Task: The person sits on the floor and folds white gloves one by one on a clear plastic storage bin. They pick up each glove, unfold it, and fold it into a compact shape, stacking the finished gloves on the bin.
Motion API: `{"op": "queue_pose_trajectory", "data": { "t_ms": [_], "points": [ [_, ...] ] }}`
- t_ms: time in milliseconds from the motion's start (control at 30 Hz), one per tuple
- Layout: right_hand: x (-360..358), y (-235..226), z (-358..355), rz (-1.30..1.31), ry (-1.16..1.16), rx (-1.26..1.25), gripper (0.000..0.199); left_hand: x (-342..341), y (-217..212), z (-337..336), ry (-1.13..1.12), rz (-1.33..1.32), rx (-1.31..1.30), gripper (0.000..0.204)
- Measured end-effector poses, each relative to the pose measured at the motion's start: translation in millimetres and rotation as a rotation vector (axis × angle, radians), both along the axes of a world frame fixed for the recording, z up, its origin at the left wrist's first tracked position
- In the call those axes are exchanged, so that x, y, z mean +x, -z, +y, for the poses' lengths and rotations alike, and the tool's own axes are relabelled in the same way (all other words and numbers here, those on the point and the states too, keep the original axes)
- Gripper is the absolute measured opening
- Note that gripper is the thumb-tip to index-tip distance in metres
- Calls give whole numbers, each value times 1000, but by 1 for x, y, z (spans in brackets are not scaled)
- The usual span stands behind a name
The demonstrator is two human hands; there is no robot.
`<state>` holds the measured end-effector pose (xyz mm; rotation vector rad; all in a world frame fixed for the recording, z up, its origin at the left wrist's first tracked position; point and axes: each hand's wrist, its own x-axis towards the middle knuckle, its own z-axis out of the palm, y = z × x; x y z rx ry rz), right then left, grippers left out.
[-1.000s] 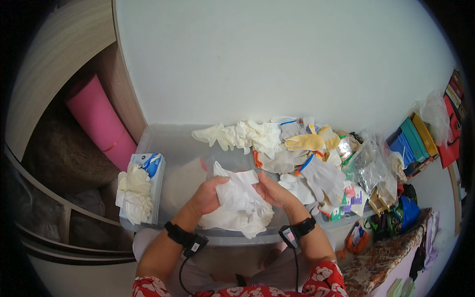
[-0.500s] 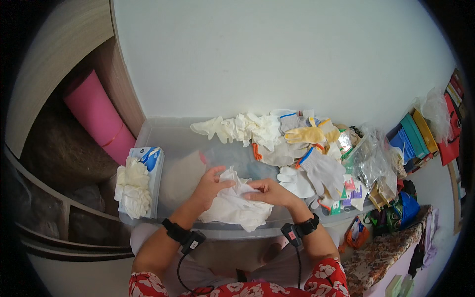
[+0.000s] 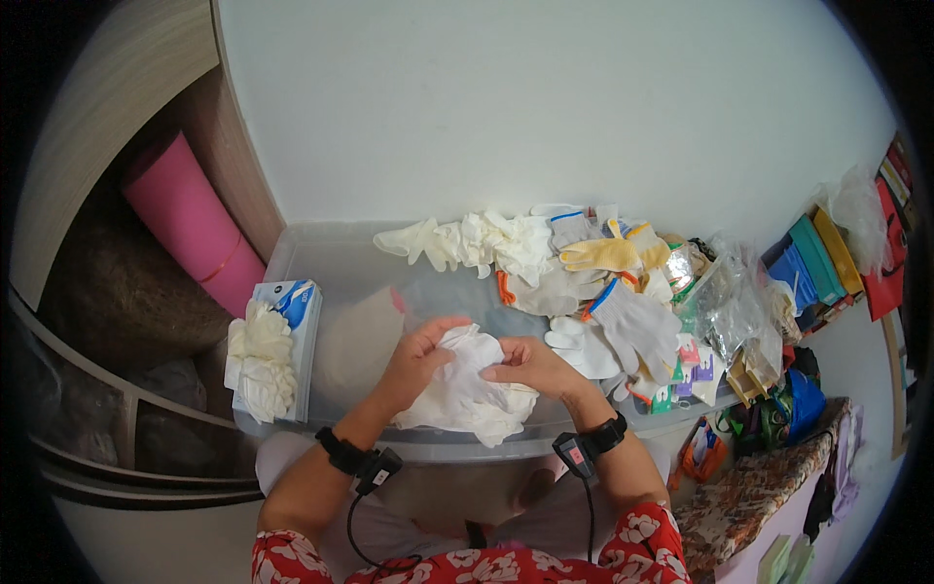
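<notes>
Over the front part of a translucent plastic bin lid (image 3: 341, 248), my left hand (image 3: 420, 362) pinches the left edge of a thin white disposable glove (image 3: 474, 356). My right hand (image 3: 533, 368) grips its right side, thumb on top. Beneath my hands lies a loose heap of white gloves (image 3: 467, 414). To the left stands a blue and white glove box (image 3: 304, 331) with a bunch of cream gloves (image 3: 261, 362) on it. More cream disposable gloves (image 3: 486, 241) lie along the back edge.
Knitted work gloves (image 3: 637, 331) with coloured cuffs pile up at the right, beside crumpled clear plastic bags (image 3: 736, 292). A pink rolled mat (image 3: 195, 224) leans in the cabinet at the left. Coloured folders (image 3: 815, 258) stand at the far right, and a white wall rises behind.
My hands have spread the white glove a little more and lifted it slightly, so a smoother, rounder part shows between them. The surrounding gloves and box have not moved.
</notes>
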<state>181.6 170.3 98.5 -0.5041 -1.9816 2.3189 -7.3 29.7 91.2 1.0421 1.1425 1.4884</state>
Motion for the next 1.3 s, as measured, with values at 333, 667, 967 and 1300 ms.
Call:
{"op": "queue_pose_trajectory", "data": {
  "t_ms": [333,667,967,1300],
  "points": [
    [3,-9,-2,-73,-130,84,24,6,15,-2,-17,47,-94,52],
    [14,9,27,-171,-76,275,17,4,43,-11,7,296,-223,45],
    [0,36,27,-227,91,311,21,-6,37,-19,-157,684,-226,48],
    [-10,47,28,-127,221,389,24,-33,41,-33,86,643,-107,50]
  ]
}}
